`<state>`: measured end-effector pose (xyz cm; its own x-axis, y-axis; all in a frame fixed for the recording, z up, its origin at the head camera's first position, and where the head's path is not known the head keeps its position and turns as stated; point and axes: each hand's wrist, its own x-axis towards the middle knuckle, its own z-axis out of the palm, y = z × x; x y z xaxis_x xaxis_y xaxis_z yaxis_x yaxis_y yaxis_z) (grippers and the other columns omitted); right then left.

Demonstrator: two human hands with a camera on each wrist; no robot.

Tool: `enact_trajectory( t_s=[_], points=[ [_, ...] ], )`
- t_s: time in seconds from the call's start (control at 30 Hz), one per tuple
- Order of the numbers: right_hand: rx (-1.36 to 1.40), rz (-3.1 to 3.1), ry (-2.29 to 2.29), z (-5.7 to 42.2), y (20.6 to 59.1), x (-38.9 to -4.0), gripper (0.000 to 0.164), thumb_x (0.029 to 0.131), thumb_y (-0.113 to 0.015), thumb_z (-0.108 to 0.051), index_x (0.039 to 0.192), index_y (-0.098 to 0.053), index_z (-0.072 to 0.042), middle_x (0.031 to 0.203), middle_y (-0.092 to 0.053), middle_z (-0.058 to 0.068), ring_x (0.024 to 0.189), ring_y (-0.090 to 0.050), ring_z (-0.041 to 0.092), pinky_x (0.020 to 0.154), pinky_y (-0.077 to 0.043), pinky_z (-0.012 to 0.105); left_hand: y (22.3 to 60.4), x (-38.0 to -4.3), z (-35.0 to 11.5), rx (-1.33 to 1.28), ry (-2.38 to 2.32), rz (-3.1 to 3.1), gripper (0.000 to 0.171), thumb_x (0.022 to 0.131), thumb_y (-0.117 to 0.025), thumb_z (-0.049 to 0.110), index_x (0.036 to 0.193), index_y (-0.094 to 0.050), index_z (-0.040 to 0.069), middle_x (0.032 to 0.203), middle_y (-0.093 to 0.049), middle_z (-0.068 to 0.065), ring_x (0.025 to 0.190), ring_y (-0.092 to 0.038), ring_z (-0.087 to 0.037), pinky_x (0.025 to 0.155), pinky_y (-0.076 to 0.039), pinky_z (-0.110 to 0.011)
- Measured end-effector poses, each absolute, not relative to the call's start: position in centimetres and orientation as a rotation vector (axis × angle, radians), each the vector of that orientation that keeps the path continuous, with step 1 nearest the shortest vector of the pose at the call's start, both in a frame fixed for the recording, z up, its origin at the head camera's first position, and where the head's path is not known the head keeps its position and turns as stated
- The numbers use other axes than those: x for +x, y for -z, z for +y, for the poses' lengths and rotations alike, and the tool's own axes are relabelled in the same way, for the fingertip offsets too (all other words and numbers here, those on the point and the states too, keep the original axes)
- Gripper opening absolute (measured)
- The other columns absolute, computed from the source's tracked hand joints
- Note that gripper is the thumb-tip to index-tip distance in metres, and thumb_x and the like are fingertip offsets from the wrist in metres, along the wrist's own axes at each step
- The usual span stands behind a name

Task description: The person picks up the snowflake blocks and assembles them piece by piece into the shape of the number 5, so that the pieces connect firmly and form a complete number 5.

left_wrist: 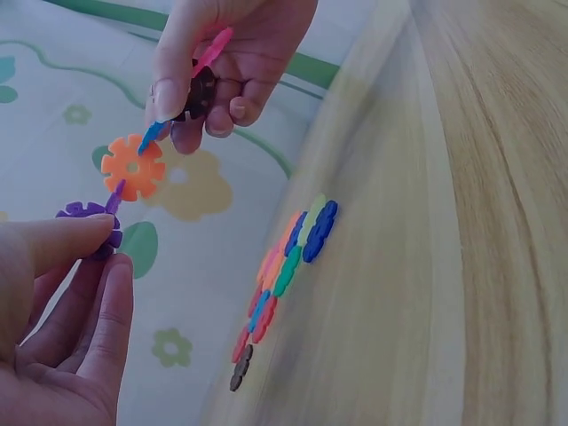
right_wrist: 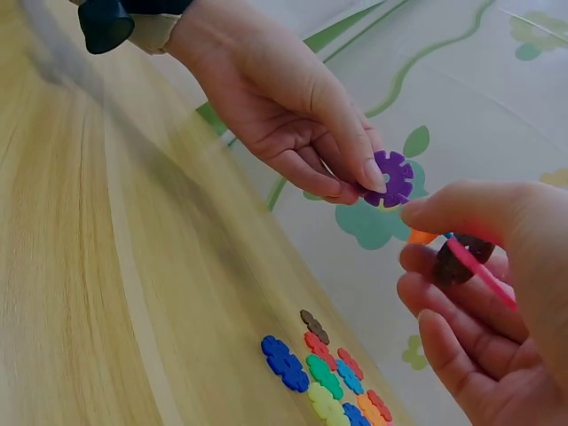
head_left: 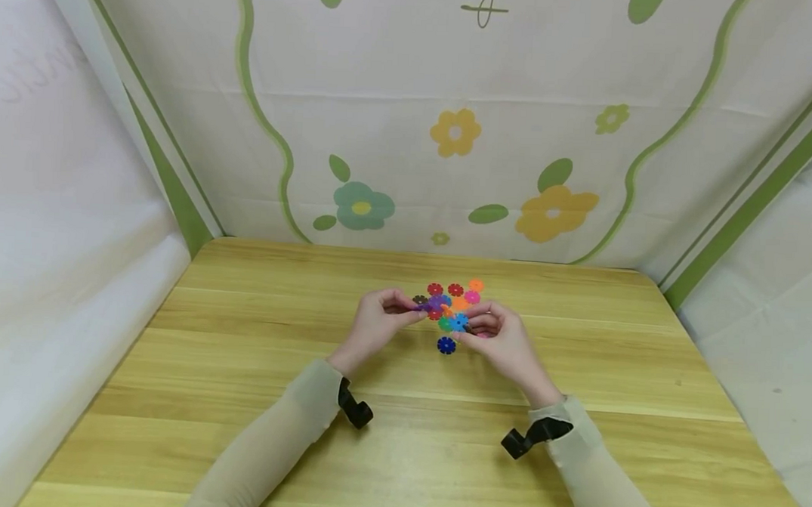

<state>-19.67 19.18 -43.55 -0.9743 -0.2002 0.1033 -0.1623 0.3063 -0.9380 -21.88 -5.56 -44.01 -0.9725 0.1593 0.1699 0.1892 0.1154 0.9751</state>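
Left fingers [left_wrist: 108, 306]: drawn together in a pinch, one of two purple discs [left_wrist: 80, 211] in hold. Right fingers [right_wrist: 457, 315]: curled in, thumb opposed, a dark brown disc [left_wrist: 202, 93] in hold.

Linked piece, one: notched discs joined edge to edge, held between the two hands above the bench [head_left: 438, 451]. In the left wrist view it ran toward 1 o'clock from the left fingers: the purple pair, an orange disc [left_wrist: 133, 169], a light-blue disc [left_wrist: 153, 135] seen nearly edge-on at the right thumb, the dark brown disc, and a pink disc [left_wrist: 213, 51], also nearly edge-on.

Loose discs, assorted, laid on the bench below; clock positions taken from the linked piece in the head view. At 10 o'clock, a brown disc [head_left: 420, 300]; at 11 and 12, two red discs [head_left: 435, 289]; between 1 and 2, an orange loose disc [head_left: 476, 285]; at 2, a pink loose disc [head_left: 472, 296]; at 6, a dark-blue disc [head_left: 446, 345].

Wrist straps, black [head_left: 354, 408], two: one per wrist, beside pale sleeves [head_left: 261, 448].

Backdrop [head_left: 401, 64], white, flower-printed: at 12 o'clock, beyond the bench.
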Motion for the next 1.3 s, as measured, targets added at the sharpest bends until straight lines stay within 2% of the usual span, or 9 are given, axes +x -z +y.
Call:
enact_trajectory(
  t_s=[0.23, 0.47, 0.6, 0.7, 0.8, 0.9, 0.97, 1.07, 1.3],
  points=[
    [-0.466, 2.439, 1.813, 18.8, 43.4, -19.6, 0.052, 0.088, -0.083, -0.012, 0.136, -0.064, -0.012, 0.093, -0.071, 0.014, 0.079, -0.064, 0.026, 0.063, -0.054, 0.026, 43.7, -21.6, -5.4, -0.367, 2.078, -2.330, 0.011, 0.087, -0.083, 0.009, 0.091, -0.073, 0.007, 0.094, -0.072, -0.004, 0.086, -0.071, -0.021, 0.078, -0.059, -0.035],
    [-0.448, 2.348, 1.856, 18.9, 43.4, -19.8, 0.040, 0.100, -0.070, -0.025, 0.138, -0.065, -0.016, 0.093, -0.067, 0.028, 0.057, -0.048, 0.012, 0.045, -0.034, 0.021, 43.6, -21.7, -4.8, -0.364, 2.085, -2.314, 0.011, 0.086, -0.082, 0.001, 0.090, -0.073, 0.004, 0.096, -0.073, -0.007, 0.086, -0.071, -0.022, 0.080, -0.060, -0.039],
    [-0.405, 2.338, 1.863, 19.0, 43.4, -20.1, 0.040, 0.107, -0.057, -0.032, 0.137, -0.065, -0.008, 0.100, -0.068, 0.022, 0.075, -0.058, 0.011, 0.060, -0.046, 0.019, 43.6, -21.9, -4.6, -0.365, 2.090, -2.317, 0.010, 0.086, -0.079, -0.003, 0.092, -0.072, -0.002, 0.097, -0.073, -0.012, 0.085, -0.071, -0.023, 0.083, -0.059, -0.045],
    [-0.349, 2.325, 1.858, 18.9, 43.4, -20.4, 0.045, 0.108, -0.052, -0.036, 0.134, -0.064, -0.001, 0.108, -0.069, 0.016, 0.090, -0.064, 0.017, 0.079, -0.055, 0.028, 42.6, -21.2, -4.4, -0.387, 2.079, -2.311, 0.008, 0.087, -0.077, -0.006, 0.091, -0.071, -0.004, 0.095, -0.072, -0.013, 0.084, -0.071, -0.023, 0.082, -0.059, -0.050],
    [-0.280, 2.308, 1.851, 18.8, 43.3, -20.7, 0.045, 0.107, -0.054, -0.038, 0.128, -0.065, 0.001, 0.103, -0.072, 0.012, 0.089, -0.067, 0.021, 0.081, -0.056, 0.033, 42.5, -21.3, -4.3, -0.433, 2.070, -2.308, 0.008, 0.087, -0.078, -0.005, 0.090, -0.072, -0.003, 0.095, -0.072, -0.013, 0.083, -0.071, -0.026, 0.080, -0.059, -0.048],
    [-0.217, 2.295, 1.861, 18.6, 43.4, -20.7, 0.040, 0.106, -0.058, -0.035, 0.122, -0.066, 0.001, 0.089, -0.070, 0.010, 0.077, -0.065, 0.020, 0.069, -0.054, 0.028, 43.4, -21.8, -4.5, -0.503, 2.061, -2.314, 0.007, 0.086, -0.080, -0.001, 0.089, -0.074, 0.001, 0.094, -0.074, -0.010, 0.083, -0.071, -0.025, 0.077, -0.060, -0.038],
    [-0.188, 2.298, 1.871, 18.5, 43.5, -20.7, 0.037, 0.106, -0.058, -0.030, 0.123, -0.066, 0.002, 0.088, -0.069, 0.007, 0.073, -0.061, 0.017, 0.064, -0.052, 0.025, 43.9, -22.0, -4.6, -0.548, 2.057, -2.321, 0.007, 0.086, -0.081, 0.001, 0.088, -0.075, 0.004, 0.093, -0.074, -0.007, 0.082, -0.072, -0.023, 0.076, -0.060, -0.033],
    [-0.172, 2.319, 1.885, 18.5, 43.5, -20.6, 0.032, 0.106, -0.059, -0.024, 0.120, -0.068, 0.004, 0.087, -0.065, 0.005, 0.069, -0.053, 0.013, 0.060, -0.048, 0.022, 44.1, -21.9, -4.6, -0.589, 2.048, -2.331, 0.007, 0.087, -0.081, 0.003, 0.087, -0.075, 0.008, 0.092, -0.075, -0.005, 0.082, -0.072, -0.022, 0.077, -0.060, -0.033],
    [-0.167, 2.319, 1.916, 18.6, 43.7, -20.5, 0.028, 0.103, -0.065, -0.022, 0.110, -0.071, 0.005, 0.087, -0.063, 0.005, 0.067, -0.050, 0.014, 0.056, -0.044, 0.023, 44.2, -21.7, -4.8, -0.626, 2.032, -2.351, 0.007, 0.087, -0.082, 0.006, 0.088, -0.076, 0.009, 0.092, -0.075, -0.003, 0.083, -0.072, -0.021, 0.078, -0.060, -0.034]
  ],
)
